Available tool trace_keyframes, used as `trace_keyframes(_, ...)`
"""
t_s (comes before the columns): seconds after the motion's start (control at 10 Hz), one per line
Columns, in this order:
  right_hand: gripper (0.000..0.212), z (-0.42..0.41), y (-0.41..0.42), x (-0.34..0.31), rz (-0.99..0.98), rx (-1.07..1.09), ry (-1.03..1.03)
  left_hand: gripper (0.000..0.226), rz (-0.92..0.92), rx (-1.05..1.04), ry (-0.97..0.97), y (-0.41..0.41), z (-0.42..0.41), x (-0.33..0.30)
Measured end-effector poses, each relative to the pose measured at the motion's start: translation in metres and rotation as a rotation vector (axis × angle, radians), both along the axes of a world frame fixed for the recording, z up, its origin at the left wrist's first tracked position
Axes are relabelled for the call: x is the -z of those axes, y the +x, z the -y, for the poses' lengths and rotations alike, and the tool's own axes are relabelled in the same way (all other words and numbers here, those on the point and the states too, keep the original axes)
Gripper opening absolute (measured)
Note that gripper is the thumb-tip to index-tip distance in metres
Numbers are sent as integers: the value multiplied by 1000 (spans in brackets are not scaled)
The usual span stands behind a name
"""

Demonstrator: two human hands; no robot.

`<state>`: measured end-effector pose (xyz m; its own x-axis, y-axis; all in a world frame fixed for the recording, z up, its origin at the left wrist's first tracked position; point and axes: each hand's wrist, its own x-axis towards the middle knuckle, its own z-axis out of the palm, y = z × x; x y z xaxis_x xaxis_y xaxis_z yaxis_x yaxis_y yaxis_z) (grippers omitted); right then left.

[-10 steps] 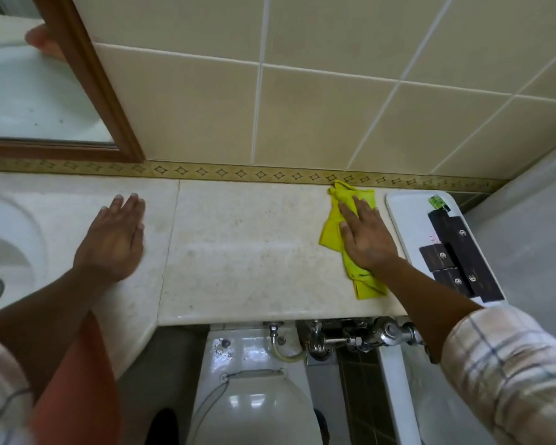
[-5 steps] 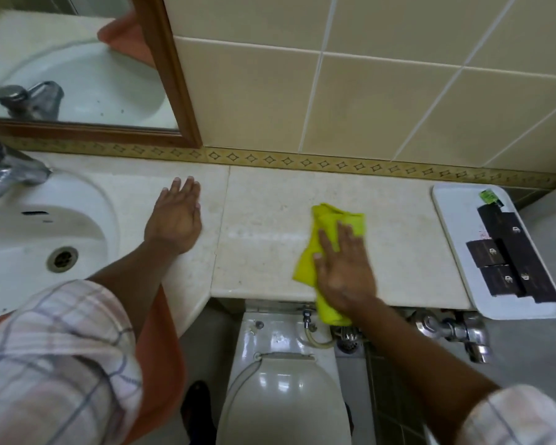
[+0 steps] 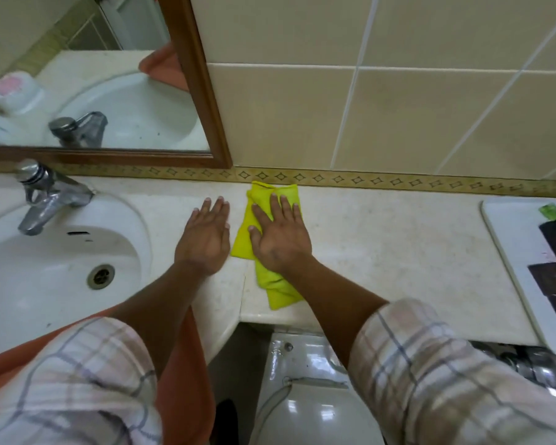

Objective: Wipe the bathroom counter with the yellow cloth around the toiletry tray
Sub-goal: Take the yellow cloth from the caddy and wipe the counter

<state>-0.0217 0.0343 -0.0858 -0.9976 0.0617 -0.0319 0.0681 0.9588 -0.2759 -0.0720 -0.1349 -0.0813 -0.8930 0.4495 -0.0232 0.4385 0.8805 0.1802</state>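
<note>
The yellow cloth [image 3: 249, 232] lies crumpled on the beige stone counter [image 3: 382, 245], reaching back to the patterned wall border. My right hand [image 3: 278, 234] presses flat on top of it with the fingers spread. Just left of the cloth, my left hand [image 3: 206, 239] rests palm down on the bare counter, holding nothing. The white toiletry tray [image 3: 507, 252] sits at the counter's far right end, carrying dark flat packets and a small green item.
A white basin [image 3: 61, 277] with a chrome tap [image 3: 45, 194] fills the left. A wood-framed mirror [image 3: 206, 91] hangs above it on the tiled wall. Below the counter's front edge stand a toilet cistern [image 3: 302, 364] and chrome pipework [image 3: 533, 364].
My right hand slid the cloth leftward along the counter, away from the tray, then back toward the wall, ending beside my left hand. The view shifted left, showing the basin and tap.
</note>
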Motion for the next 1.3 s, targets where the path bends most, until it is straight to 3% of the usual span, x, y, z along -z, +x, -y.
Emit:
trace_keyframes(0.2,55,-54,15,0,2,27,-23,57,-44,14,13,-4,2,9)
trace_keyframes(0.4,54,-206,83,-5,32,306,68,54,-30,12,-21,-3,1,9)
trace_keyframes(0.5,53,-261,116,-8,40,336,81,54,-32,15,-12,-4,-1,10)
trace_keyframes(0.8,56,-223,178,-3,37,340,58,52,-48,9,-2,-4,-9,12)
trace_keyframes(1.0,61,-96,143,1,38,204,44,53,-66,-12,19,-6,-4,12)
trace_keyframes(1.1,65,-62,133,-5,30,128,-32,51,-35,-146,13,5,-17,7)
trace_keyframes(1.2,72,-74,150,-19,-65,375,-250,42,-7,-86,192,23,-76,-14)
trace_keyframes(1.3,73,-89,179,-25,29,655,-363,66,310,87,283,52,-146,-38)
